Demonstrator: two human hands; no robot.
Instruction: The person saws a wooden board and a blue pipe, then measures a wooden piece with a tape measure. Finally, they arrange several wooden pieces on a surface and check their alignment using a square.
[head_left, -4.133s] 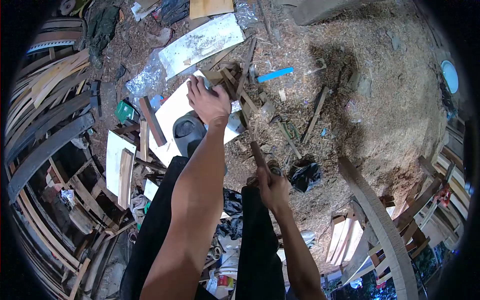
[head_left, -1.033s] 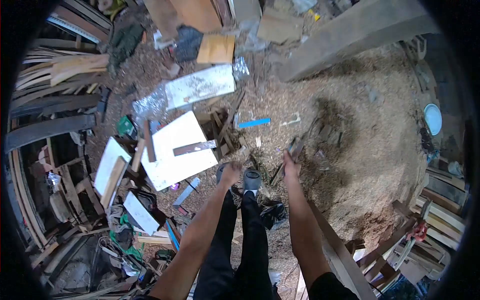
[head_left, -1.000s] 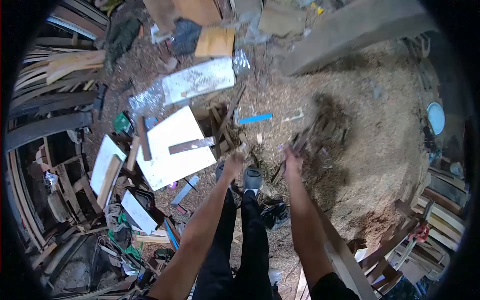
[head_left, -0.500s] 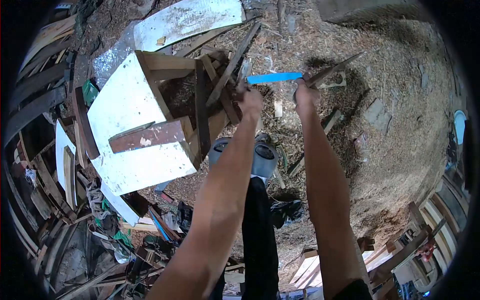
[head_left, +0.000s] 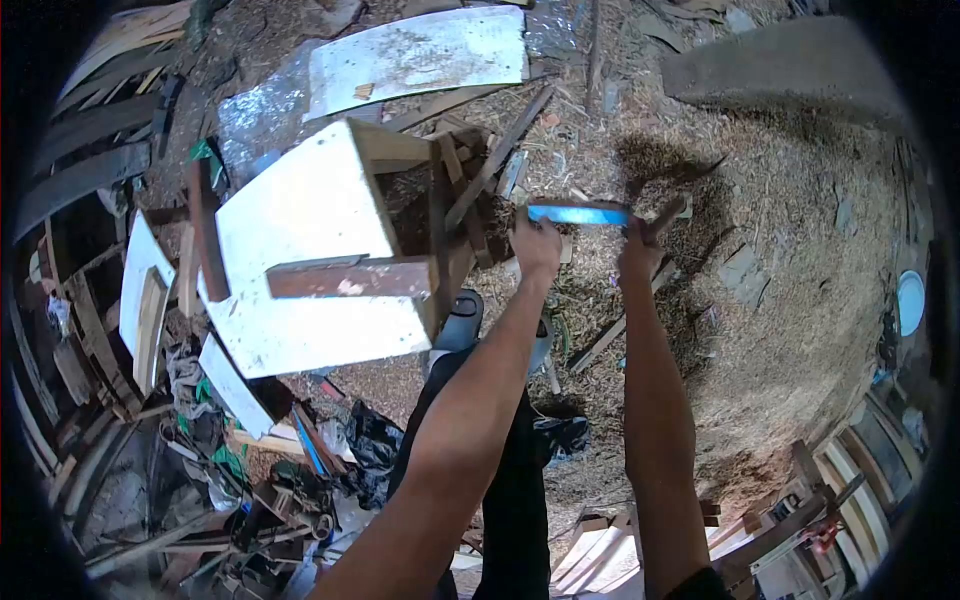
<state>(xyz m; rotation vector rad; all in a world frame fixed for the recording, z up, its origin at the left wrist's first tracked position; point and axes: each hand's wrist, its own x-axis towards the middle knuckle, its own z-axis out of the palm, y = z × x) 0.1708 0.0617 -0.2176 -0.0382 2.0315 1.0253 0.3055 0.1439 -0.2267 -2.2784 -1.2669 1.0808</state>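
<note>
A narrow strip with a bright blue face [head_left: 580,214] spans the gap between my two hands, over the chip-covered ground. My left hand [head_left: 535,245] is closed round its left end. At the other end, my right hand [head_left: 640,250] is closed as well, with a dark brown wooden piece [head_left: 664,218] sticking out past the fingers to the upper right. Whether that piece and the blue strip are joined cannot be made out. Left of my hands stands a wooden frame with a white panel [head_left: 300,230].
A reddish-brown block [head_left: 350,279] lies on the white panel. Another white board [head_left: 420,58] is at the top. Scrap wood [head_left: 95,340] is piled at the left, black plastic [head_left: 372,445] lies below, and a concrete slab [head_left: 785,68] is at the upper right.
Both hands and the blue strip are lower and farther right in view. The view itself has shifted, and the brown piece now shows shorter beyond my right hand.
</note>
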